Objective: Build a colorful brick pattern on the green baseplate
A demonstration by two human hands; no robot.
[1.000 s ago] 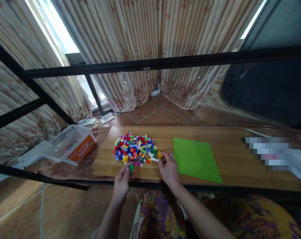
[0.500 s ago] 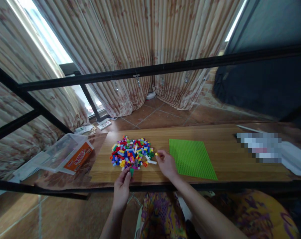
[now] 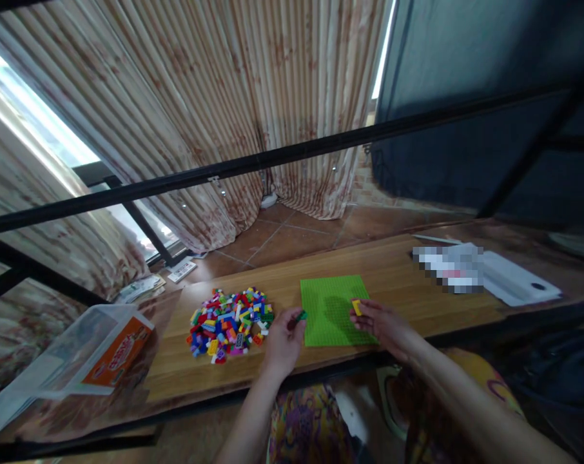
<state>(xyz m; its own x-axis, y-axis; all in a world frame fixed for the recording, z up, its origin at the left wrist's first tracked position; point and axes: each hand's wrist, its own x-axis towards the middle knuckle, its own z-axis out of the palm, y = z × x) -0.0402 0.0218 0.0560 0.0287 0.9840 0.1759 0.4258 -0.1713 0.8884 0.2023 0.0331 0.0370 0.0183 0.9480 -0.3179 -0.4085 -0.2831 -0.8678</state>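
Between the fingertips of my left hand point(image 3: 283, 341) is a small green brick point(image 3: 300, 316), held at the left edge of the lime-green baseplate point(image 3: 328, 303). My right hand point(image 3: 381, 322) pinches a yellow brick point(image 3: 356, 307) over the right side of that baseplate and casts a shadow on its studs. A heap of loose toy bricks point(image 3: 229, 322) in many colours lies on the wooden board to the left of my left hand. No bricks are visible on the part of the baseplate that shows.
A clear plastic box point(image 3: 113, 354) with an orange label stands left of the heap. On the right lie a white tray point(image 3: 514, 277) and a blurred-out item point(image 3: 451, 270). A black metal bar point(image 3: 243, 166) crosses beyond the wooden board point(image 3: 389, 258).
My left hand has moved right, from the heap's front to the baseplate, with the green brick. My right hand has carried the yellow brick rightward over the baseplate. The camera view has turned right.
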